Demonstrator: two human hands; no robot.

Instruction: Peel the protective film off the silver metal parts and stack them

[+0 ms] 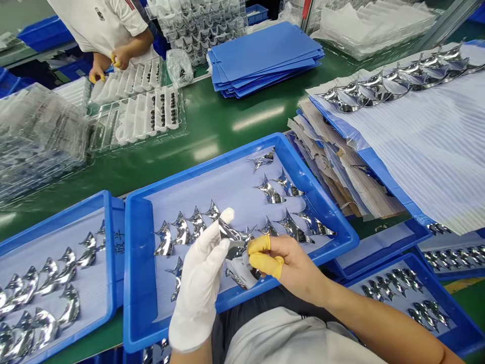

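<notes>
A white-gloved left hand (199,283) and a right hand (293,265) with yellow-capped fingers (261,253) together pinch a curved chrome piece (232,233) over a blue tray (134,273) lined with similar pieces (182,230). More such trays flank it on the green desk (212,126). Across the desk, a co-worker's hand (120,56) is at a clear plastic tray (129,81)

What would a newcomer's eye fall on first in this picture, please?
The white-gloved left hand and the right hand, with yellow finger cots, pinch a shiny chrome piece over the middle blue tray. More mirror-bright pieces line the white sheet at the upper right.
</notes>
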